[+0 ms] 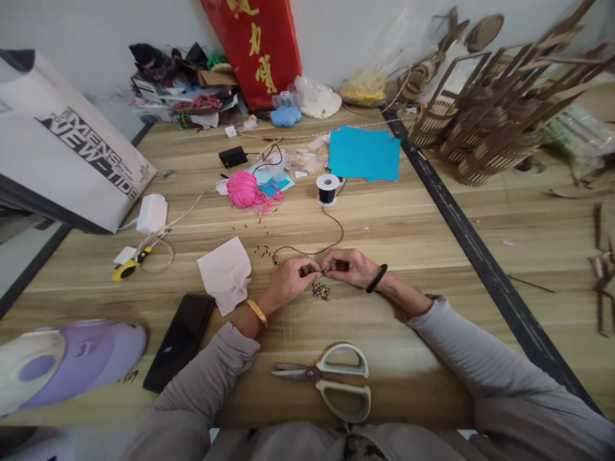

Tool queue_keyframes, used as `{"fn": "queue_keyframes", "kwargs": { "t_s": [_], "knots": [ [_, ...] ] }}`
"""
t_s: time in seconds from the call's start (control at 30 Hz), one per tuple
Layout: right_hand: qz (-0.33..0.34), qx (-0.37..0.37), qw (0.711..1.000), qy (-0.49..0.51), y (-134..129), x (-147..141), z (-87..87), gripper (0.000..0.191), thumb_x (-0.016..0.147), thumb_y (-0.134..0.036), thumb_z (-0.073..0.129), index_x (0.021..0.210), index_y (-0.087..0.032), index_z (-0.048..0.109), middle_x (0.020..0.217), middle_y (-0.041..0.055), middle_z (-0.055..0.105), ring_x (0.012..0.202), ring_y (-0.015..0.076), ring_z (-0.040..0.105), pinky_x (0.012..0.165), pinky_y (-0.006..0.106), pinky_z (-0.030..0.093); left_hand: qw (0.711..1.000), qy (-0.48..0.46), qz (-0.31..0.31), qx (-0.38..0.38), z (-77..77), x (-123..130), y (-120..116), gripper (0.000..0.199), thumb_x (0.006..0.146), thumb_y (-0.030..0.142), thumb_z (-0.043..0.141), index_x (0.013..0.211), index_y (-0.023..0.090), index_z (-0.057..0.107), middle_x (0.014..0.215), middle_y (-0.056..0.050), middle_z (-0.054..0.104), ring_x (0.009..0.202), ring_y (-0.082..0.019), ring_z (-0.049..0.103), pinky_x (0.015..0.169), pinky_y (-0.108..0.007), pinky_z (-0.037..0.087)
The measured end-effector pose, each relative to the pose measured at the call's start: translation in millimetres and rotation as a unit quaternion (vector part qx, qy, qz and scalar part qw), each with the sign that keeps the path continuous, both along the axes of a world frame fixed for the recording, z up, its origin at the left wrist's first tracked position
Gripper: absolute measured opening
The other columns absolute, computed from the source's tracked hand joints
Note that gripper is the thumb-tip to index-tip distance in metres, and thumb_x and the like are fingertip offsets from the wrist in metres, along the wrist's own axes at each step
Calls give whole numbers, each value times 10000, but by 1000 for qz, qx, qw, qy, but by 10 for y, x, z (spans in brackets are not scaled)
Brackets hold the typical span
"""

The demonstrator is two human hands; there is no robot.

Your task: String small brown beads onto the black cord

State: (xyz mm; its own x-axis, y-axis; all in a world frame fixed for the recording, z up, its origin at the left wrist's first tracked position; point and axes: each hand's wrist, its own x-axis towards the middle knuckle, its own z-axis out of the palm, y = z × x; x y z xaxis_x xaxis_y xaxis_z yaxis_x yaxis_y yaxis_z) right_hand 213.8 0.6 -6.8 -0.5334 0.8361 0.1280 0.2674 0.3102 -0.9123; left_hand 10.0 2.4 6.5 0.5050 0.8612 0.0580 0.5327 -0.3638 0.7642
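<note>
Both of my hands meet over the middle of the table. My left hand (294, 279) pinches the thin black cord (336, 242) near its end. Close beside it, my right hand (350, 267) has its fingertips pressed together on a tiny bead (325, 272) at the cord. Just below the fingertips lies a small pile of dark, multicoloured beads (321, 292). The cord loops up to a white spool (327, 189) wound with black. Another small bead or knot (275, 259) shows on the cord left of my hands.
Scissors (319, 373) lie near the front edge. A phone (179, 342), paper (225, 274) and a yellow cutter (132, 264) are at the left. Pink yarn (243, 189) and blue sheets (364, 153) lie farther back. Wooden basket-like pieces (494, 118) stand back right.
</note>
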Motion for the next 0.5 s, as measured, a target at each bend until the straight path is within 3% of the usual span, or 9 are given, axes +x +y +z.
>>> {"fn": "queue_keyframes", "kwargs": {
  "t_s": [0.5],
  "knots": [
    [-1,26,1000,-12,-3,-8,4,88,798,-199,611,853,-136,641,742,12,624,571,85,507,544,191,401,1000,3,-13,7,23,1,-10,34,751,129,661,765,146,687,653,12,633,578,-95,516,580,-206,407]
  ]
}}
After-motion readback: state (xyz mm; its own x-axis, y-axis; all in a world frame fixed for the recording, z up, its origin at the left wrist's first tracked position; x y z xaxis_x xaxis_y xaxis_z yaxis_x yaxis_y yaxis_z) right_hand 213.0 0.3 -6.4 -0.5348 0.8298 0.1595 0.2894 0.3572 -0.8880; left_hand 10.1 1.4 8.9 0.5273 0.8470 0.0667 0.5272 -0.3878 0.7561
